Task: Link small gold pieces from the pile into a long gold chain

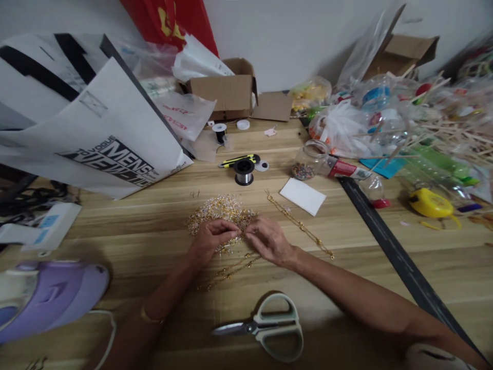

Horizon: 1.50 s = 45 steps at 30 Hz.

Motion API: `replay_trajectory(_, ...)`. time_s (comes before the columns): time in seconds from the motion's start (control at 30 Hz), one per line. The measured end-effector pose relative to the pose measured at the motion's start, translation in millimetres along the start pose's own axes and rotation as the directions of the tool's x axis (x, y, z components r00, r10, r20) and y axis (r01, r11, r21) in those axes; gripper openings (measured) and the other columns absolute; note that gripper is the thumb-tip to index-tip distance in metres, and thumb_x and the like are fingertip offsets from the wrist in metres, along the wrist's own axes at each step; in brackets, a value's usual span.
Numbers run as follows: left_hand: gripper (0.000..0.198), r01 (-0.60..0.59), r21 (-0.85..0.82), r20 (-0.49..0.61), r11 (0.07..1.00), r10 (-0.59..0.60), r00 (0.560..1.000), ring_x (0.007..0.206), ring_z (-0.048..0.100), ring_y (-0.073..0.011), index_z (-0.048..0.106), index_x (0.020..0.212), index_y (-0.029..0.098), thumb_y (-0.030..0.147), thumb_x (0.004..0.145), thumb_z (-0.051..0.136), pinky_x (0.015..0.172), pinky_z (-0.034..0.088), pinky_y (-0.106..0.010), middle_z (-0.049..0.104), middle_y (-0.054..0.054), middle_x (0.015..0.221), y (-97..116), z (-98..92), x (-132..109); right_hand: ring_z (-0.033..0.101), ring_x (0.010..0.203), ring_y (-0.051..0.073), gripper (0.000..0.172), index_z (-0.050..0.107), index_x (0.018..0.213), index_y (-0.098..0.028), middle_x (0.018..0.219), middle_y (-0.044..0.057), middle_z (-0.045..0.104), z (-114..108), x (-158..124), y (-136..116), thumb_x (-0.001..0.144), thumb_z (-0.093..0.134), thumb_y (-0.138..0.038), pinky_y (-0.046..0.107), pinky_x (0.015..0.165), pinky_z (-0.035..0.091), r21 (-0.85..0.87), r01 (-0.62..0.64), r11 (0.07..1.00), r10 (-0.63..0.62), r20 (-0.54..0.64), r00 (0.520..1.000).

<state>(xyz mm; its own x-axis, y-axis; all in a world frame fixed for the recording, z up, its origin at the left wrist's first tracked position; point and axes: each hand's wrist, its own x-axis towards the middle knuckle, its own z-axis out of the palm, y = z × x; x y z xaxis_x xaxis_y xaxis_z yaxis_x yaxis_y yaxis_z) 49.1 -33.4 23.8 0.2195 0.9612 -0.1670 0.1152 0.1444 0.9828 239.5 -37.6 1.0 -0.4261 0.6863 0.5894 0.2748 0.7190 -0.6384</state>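
Observation:
My left hand (213,237) and my right hand (271,240) meet fingertip to fingertip at the front of a pile of gold and clear beads (215,208). Both are closed in a pinch. Whatever sits between the fingertips is too small to make out. A gold beaded chain (233,270) lies in strands on the table, its upper end running beneath my right hand. Another gold beaded chain (300,223) is stretched out to the right. Nearer to me rest scissors with pale handles (279,326), blades pointing left.
Behind the beads are a wire spool (244,172), a yellow-black cutter knife (239,160) and a jar of beads (308,162). A white card (302,196) lies right of them. A purple iron (57,295) and paper bag (103,128) stand left; a yellow tape measure (430,203) lies right.

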Motion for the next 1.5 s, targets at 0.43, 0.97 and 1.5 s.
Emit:
replay_trajectory(0.43, 0.012, 0.046, -0.026, 0.01, 0.999, -0.046, 0.999, 0.064, 0.063, -0.0125, 0.072, 0.07, 0.015, 0.022, 0.061, 0.075, 0.064, 0.048, -0.022, 0.072, -0.001, 0.069, -3, 1.2, -1, 0.053, 0.075, 0.017, 0.006, 0.053, 0.09, -0.019, 0.079, 0.006, 0.06, 0, 1, -2, 0.089, 0.047, -0.017, 0.03, 0.068, 0.043, -0.085, 0.064, 0.994, -0.062, 0.029, 0.998)
replay_trajectory(0.97, 0.013, 0.03, -0.017, 0.033, 0.999, -0.029, 0.999, 0.066, 0.063, -0.0115, 0.073, 0.074, 0.015, 0.023, 0.064, 0.075, 0.065, 0.048, -0.019, 0.072, -0.001, 0.072, -11, -0.3, 0, 0.052, 0.072, 0.016, 0.006, 0.052, 0.088, -0.018, 0.076, 0.005, 0.059, 1, 2, -2, 0.089, 0.047, -0.015, 0.029, 0.066, 0.042, -0.095, 0.091, 0.991, -0.089, 0.021, 0.996)
replay_trajectory(1.5, 0.013, 0.045, -0.055, 0.047, 0.997, -0.043, 0.998, 0.064, 0.063, -0.0109, 0.073, 0.074, 0.015, 0.022, 0.063, 0.075, 0.064, 0.048, -0.019, 0.073, -0.001, 0.071, -10, 0.7, 0, 0.051, 0.071, 0.016, 0.006, 0.052, 0.087, -0.017, 0.076, 0.005, 0.058, 1, 2, 0, 0.088, 0.047, -0.014, 0.029, 0.066, 0.042, -0.097, 0.086, 0.992, -0.083, 0.032, 0.996)
